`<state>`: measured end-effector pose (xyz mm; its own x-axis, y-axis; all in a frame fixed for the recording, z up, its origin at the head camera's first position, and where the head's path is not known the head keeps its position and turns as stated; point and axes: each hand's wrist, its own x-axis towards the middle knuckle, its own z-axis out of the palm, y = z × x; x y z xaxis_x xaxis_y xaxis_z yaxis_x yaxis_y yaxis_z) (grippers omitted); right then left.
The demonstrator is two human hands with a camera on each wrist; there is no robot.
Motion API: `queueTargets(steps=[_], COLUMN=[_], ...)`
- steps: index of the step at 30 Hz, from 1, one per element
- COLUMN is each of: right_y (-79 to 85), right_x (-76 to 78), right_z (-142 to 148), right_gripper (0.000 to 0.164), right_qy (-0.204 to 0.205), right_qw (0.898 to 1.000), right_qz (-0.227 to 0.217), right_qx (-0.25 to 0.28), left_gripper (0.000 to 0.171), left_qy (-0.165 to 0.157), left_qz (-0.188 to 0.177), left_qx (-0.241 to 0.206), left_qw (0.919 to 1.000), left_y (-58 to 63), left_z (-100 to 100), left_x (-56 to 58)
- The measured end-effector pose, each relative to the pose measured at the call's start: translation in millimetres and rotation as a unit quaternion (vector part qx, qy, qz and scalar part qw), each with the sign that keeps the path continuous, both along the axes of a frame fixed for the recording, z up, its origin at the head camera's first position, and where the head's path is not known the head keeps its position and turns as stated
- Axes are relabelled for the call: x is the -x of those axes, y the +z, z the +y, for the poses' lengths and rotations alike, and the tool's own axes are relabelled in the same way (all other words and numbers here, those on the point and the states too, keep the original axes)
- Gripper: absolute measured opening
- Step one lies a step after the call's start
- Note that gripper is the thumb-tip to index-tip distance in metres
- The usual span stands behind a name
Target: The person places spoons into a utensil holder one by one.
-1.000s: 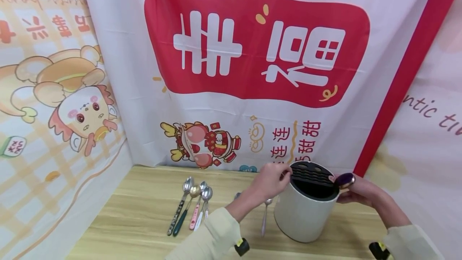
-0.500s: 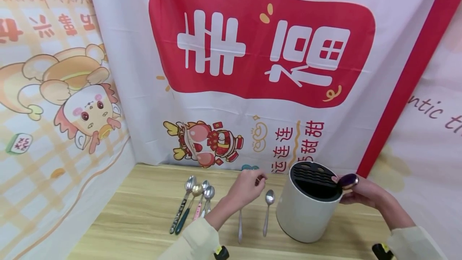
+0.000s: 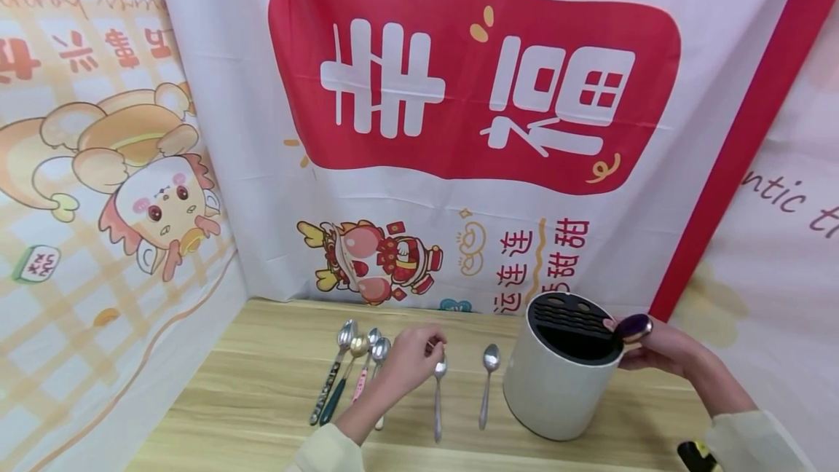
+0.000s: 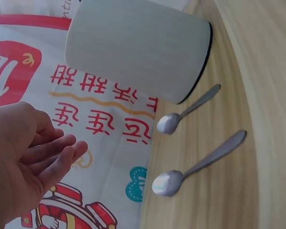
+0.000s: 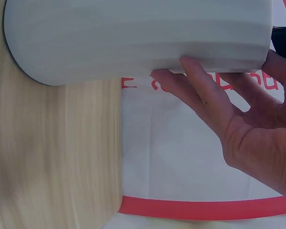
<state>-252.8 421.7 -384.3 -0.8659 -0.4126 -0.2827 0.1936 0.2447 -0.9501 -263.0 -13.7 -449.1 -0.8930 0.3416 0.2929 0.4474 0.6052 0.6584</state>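
- The holder (image 3: 557, 392) is stood upright on the worktop (image 3: 229, 392), toward the right, with a slotted black insert (image 3: 565, 314) seated in its top.
- The holder is grasped near its rim by the right hand (image 3: 658, 347); fingertips are laid against the outer wall. Whether the purple spoon (image 3: 633, 328) beside the thumb is also pinched cannot be told.
- By the left hand (image 3: 411, 357) nothing is held; its fingers are loosely curled, near the bowl of the middle spoon (image 3: 438, 406).
- Between that spoon and the holder, the right spoon (image 3: 485, 399) is laid flat, apart from both.
- Farther left, several spoons are bunched in a cluster (image 3: 336, 395), partly covered by the left hand.
- The middle spoon could be nudged askew if its slim handle is pinched off-centre.
- Neighbours in the cluster could be dragged along, since they are packed so closely.
- The holder could be tipped or turned if the rim is pulled unevenly by the right hand.
- The purple spoon could be knocked loose, its head being propped at the rim.
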Motion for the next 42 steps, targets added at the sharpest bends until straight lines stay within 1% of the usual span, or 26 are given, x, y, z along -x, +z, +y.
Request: queueTargets(steps=[5,12,14,19,24,29,33,35,38,42], right_y=[0.1,0.9,1.6,2.5,3.2,2.9,2.9,3.0,2.9,3.1], right_x=[0.1,0.2,0.2,-0.1,0.0,0.3,0.5,0.4,0.6,0.7], right_z=[0.2,-0.2,0.0,1.5,1.9,0.5,0.5,1.2,2.0,1.6], right_gripper=[0.026,0.025,0.026,0.026,0.026,0.025,0.024,0.025,0.026,0.026], right_qy=[0.000,-0.001,0.002,0.008,0.006,0.006,0.004,0.006,0.003,-0.001], right_qw=[1.000,1.000,1.000,1.000,1.000,1.000,1.000,1.000,1.000,1.000], right_qz=[-0.005,-0.006,-0.009,-0.010,-0.009,-0.003,-0.001,0.000,-0.003,-0.003], right_qx=[-0.001,-0.009,-0.006,0.000,-0.001,-0.002,-0.002,-0.002,-0.005,-0.012], left_gripper=[0.010,0.011,0.011,0.011,0.012,0.014,0.011,0.009,0.005,0.008], left_qy=[0.010,0.032,0.038,0.047,0.036,0.031,0.034,0.040,0.054,0.081], left_qz=[-0.016,-0.012,-0.016,-0.029,-0.045,-0.057,-0.063,-0.073,-0.077,-0.076], left_qx=[-0.005,0.009,0.011,0.015,0.012,0.009,0.011,0.014,0.026,0.045], left_qw=[0.9998,0.9994,0.9991,0.9983,0.9982,0.9978,0.9974,0.9965,0.9953,0.9928], left_y=[-13.1,-32.0,-36.2,-48.5,-64.2,-79.7,-90.3,-95.5,-101.7,-106.6], left_z=[-15.7,-40.6,-46.9,-54.7,-48.4,-34.8,-22.3,-15.8,-6.5,3.9], left_x=[-5.0,-11.2,-12.9,-16.4,-20.8,-25.5,-26.2,-26.0,-25.6,-24.0])
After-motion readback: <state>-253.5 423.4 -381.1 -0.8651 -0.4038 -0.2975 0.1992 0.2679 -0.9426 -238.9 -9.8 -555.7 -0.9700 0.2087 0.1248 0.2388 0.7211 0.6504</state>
